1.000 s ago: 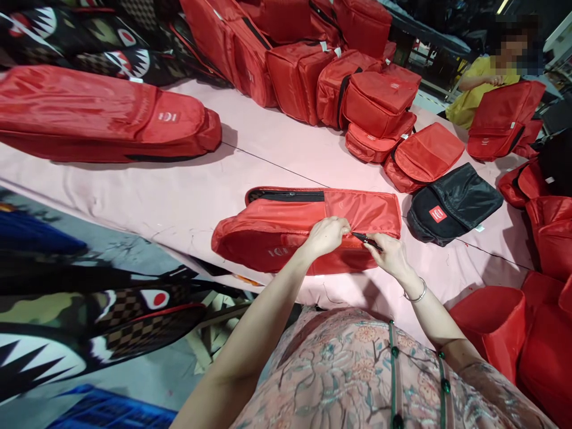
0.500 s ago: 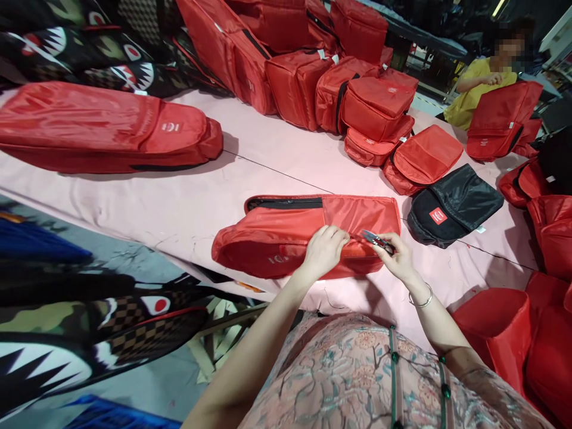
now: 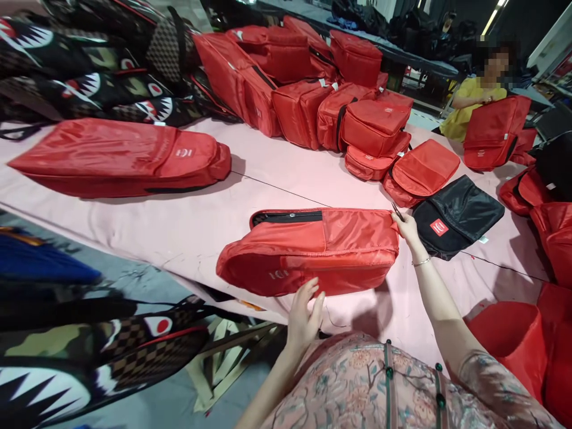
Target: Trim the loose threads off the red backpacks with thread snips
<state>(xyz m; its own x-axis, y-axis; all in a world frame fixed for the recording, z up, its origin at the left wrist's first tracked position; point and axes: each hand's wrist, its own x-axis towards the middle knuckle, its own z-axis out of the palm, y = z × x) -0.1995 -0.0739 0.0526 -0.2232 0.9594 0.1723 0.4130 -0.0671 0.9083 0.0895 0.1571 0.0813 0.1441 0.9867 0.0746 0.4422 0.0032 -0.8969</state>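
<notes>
A red bag (image 3: 339, 271) lies on its side on the pink-covered table in front of me, its dark zipper (image 3: 292, 216) along the far edge. My left hand (image 3: 306, 313) is at the bag's near edge, fingers apart and nothing in them; whether the fingertips touch the fabric I cannot tell. At the bag's far right corner, my right hand (image 3: 406, 226) is closed around small thread snips (image 3: 397, 212), whose dark blades point up and away. Its fingers are against the corner of the bag. Just right of that hand lies a black bag (image 3: 460, 217) with a red label.
A long red bag (image 3: 134, 155) lies at the left of the table (image 3: 187, 229). Several red bags (image 3: 297, 113) are piled at the back. Shark-patterned bags (image 3: 102, 89) fill the far left. A person in yellow (image 3: 465, 104) sits at the far right.
My left hand has let go of the bag's seam and drawn back towards me, its fingers opening. My right hand has moved with the snips to the bag's far right corner.
</notes>
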